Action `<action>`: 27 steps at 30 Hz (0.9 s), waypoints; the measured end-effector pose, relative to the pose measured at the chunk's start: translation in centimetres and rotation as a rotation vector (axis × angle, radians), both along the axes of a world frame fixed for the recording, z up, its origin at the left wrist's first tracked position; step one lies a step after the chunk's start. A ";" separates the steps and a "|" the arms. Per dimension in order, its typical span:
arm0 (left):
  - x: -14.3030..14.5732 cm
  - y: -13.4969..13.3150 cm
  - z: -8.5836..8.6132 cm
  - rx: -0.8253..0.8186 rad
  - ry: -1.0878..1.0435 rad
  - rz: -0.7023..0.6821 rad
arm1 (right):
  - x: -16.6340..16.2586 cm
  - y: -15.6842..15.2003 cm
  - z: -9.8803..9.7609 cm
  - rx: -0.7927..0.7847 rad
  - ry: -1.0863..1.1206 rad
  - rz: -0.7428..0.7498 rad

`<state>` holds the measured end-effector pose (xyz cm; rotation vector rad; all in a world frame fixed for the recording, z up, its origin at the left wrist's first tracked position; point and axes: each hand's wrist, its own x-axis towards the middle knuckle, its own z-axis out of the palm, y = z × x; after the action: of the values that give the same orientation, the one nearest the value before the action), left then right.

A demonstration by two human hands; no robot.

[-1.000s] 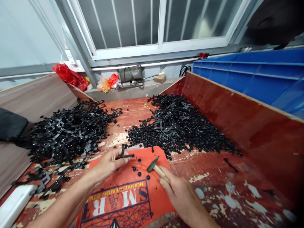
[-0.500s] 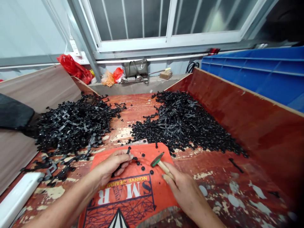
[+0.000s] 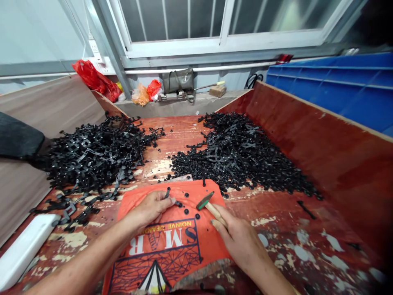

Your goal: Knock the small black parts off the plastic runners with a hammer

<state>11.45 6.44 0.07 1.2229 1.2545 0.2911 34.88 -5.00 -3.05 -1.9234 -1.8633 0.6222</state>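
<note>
- paint-chipped bench point(image 3: 181, 123), orange cloth point(image 3: 211, 237). changed?
- left hand point(image 3: 153, 209), pinching black strip point(image 3: 168, 192), nearer black discs point(image 3: 186, 211) than 1 s ago; so strip's beside them, over cloth.
- right hand point(image 3: 236, 229)?
- wrapped round hammer point(image 3: 205, 200).

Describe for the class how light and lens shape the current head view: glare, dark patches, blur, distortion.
Head view: the top-right corner is dark and blurred; the window shows a hazy pale patch at right; small glints dot the left pile; the post leans, perhaps from wide-angle distortion; the hammer in the right hand looks fairly sharp.
</note>
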 end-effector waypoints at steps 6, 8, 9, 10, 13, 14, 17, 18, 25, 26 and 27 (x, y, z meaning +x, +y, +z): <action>-0.1 0.5 -1.6 0.087 0.035 -0.057 | 0.0 -0.1 0.2 -0.043 0.004 0.000; -0.3 0.6 -2.1 0.133 0.070 -0.074 | -0.1 -0.2 0.3 -0.034 -0.001 0.004; -0.3 0.6 -2.3 0.154 0.087 -0.081 | -0.1 -0.2 0.3 -0.025 -0.003 0.005; -0.4 0.6 -2.4 0.171 0.103 -0.086 | -0.2 -0.2 0.5 -0.014 -0.005 0.007; -0.3 0.4 -2.3 0.210 0.142 -0.111 | -1.0 0.0 1.3 0.032 0.020 0.028; -0.3 0.3 -2.2 0.217 0.153 -0.122 | -1.4 0.2 1.6 0.048 0.038 0.045; -0.1 0.0 -1.7 0.235 0.203 -0.140 | -2.7 0.8 2.4 0.089 0.079 0.087; -0.1 0.0 -1.6 0.245 0.222 -0.141 | -3.1 1.1 2.5 0.101 0.081 0.094; -0.1 0.0 -1.2 0.238 0.139 -0.114 | -4.4 2.1 2.8 0.105 -0.033 0.134; -0.2 0.0 -1.2 0.221 0.090 -0.102 | -4.4 2.1 2.8 0.104 -0.045 0.136; -0.2 0.1 -1.2 0.201 0.045 -0.092 | -4.4 2.1 2.8 0.107 -0.052 0.136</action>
<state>11.22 6.49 -1.18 1.4620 1.2253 0.3304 30.47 -2.91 -0.27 -1.7725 -2.0300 0.5067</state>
